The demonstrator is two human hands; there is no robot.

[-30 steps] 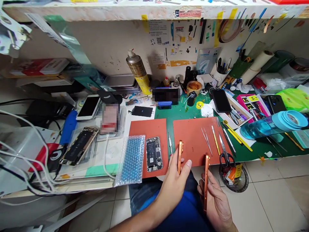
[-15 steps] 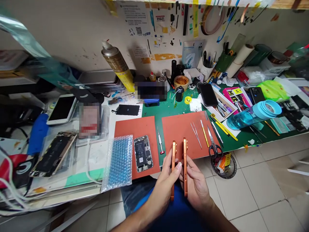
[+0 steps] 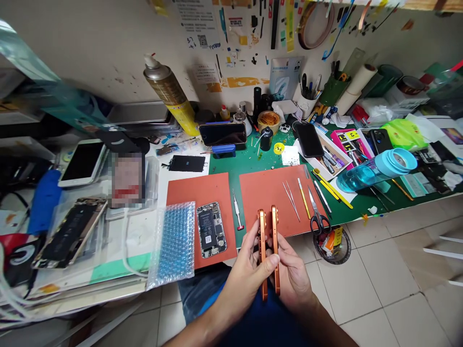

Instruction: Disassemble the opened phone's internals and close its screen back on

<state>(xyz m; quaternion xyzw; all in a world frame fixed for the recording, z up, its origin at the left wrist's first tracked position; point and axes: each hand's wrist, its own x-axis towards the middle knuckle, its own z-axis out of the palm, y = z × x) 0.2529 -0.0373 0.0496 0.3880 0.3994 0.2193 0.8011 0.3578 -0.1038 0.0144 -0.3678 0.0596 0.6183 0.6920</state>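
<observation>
Two orange-edged smartphones stand on edge side by side above my lap, in front of the bench. My left hand [image 3: 249, 270] is closed round the left orange smartphone [image 3: 263, 260], its thumb reaching across toward the other one. My right hand [image 3: 294, 274] grips the right orange smartphone [image 3: 276, 246] from its outer side. The camera bumps show at the top ends; the broad faces are mostly hidden. On the left red mat [image 3: 181, 188] lies an opened phone [image 3: 211, 230] with battery and board exposed. A screwdriver [image 3: 237, 209] lies between the mats.
Tweezers [image 3: 290, 200], a yellow tool [image 3: 304, 198] and scissors [image 3: 317, 212] lie on the right red mat [image 3: 260, 193] or its edge. Bubble wrap [image 3: 171, 246] overhangs the bench front. A blue bottle [image 3: 376, 169] lies at right. Below the bench edge is a waste bin [image 3: 334, 248].
The two orange phones have come closer together, the left one turning slightly so more of its edge shows. The whole scene has shifted a little left as the camera moved.
</observation>
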